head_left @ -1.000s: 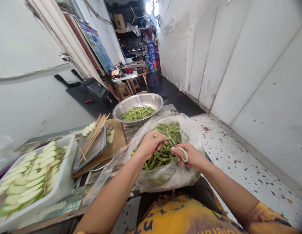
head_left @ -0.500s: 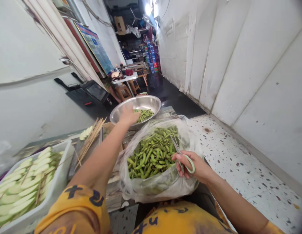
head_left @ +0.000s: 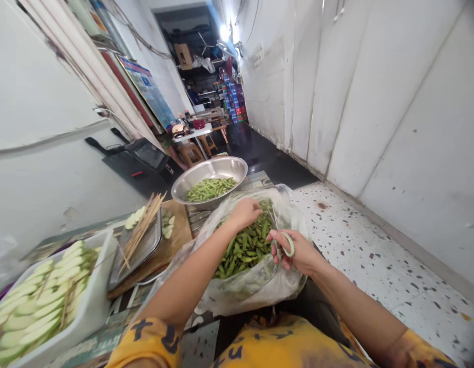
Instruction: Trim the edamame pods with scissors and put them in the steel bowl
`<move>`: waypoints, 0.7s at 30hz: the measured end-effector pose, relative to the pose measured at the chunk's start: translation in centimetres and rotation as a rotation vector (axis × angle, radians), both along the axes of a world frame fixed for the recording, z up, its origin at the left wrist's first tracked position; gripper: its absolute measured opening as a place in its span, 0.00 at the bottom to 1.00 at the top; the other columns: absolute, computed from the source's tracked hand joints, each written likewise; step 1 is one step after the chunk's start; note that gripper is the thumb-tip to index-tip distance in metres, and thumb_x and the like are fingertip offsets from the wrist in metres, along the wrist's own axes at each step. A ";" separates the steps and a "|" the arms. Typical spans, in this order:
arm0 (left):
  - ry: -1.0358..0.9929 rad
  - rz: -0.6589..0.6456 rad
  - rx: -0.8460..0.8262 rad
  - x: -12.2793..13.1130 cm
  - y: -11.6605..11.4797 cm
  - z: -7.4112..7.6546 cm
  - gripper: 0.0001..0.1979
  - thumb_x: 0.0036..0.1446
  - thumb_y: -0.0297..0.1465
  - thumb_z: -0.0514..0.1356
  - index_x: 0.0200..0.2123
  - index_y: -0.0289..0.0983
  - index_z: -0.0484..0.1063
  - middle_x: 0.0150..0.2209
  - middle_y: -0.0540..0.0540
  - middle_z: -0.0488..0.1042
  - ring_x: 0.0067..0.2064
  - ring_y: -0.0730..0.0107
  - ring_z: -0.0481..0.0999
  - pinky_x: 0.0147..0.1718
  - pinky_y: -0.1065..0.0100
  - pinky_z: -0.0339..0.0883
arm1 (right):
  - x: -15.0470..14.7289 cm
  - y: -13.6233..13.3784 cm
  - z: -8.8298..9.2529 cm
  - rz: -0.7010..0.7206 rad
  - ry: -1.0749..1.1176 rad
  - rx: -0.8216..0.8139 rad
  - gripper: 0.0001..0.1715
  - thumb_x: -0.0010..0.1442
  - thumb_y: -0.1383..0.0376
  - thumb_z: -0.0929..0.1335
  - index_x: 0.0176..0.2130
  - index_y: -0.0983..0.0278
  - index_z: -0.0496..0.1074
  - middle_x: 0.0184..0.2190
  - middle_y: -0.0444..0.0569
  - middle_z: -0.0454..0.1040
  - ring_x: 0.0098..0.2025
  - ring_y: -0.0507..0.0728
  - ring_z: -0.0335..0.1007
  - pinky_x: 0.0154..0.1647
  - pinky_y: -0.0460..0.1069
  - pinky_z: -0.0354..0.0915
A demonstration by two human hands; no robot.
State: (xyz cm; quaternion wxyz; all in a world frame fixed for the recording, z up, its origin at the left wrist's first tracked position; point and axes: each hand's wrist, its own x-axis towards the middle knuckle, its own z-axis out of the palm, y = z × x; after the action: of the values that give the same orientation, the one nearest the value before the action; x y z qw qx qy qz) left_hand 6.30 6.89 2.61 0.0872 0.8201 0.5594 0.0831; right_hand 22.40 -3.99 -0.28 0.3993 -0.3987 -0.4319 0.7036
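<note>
A clear plastic bag full of green bean pods stands open in front of me. My left hand is over the pods at the bag's far left part, fingers curled together; what they hold, if anything, is hidden. At the bag's right side, my right hand grips green-handled scissors, whose blades point away over the pods. Beyond the bag, a steel bowl holds more pods.
A white tub of sliced pale green vegetable on skewers sits at the left. Beside it are a metal tray with wooden sticks and a wooden board. A white wall runs along the right.
My left hand has come back from the steel bowl to the pods in the bag. More pods show in the bowl. My right hand still holds the scissors, and the view has shifted slightly.
</note>
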 end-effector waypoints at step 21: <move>-0.548 0.228 0.098 -3.3 -7.3 -0.4 0.07 0.49 0.34 0.62 0.28 0.36 0.76 0.27 0.46 0.76 0.30 0.67 0.72 0.31 0.68 0.61 | -1.7 0.4 0.6 0.146 -0.215 0.065 0.25 0.52 0.45 0.69 0.29 0.65 0.67 0.19 0.42 0.68 0.17 0.50 0.66 0.07 0.41 0.54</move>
State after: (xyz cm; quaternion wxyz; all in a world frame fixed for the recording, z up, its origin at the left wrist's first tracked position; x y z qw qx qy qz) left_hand 3.01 -0.42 2.18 0.1855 0.7023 0.5988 0.3375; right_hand 20.68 -3.62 0.27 0.3113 -0.4263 -0.5223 0.6697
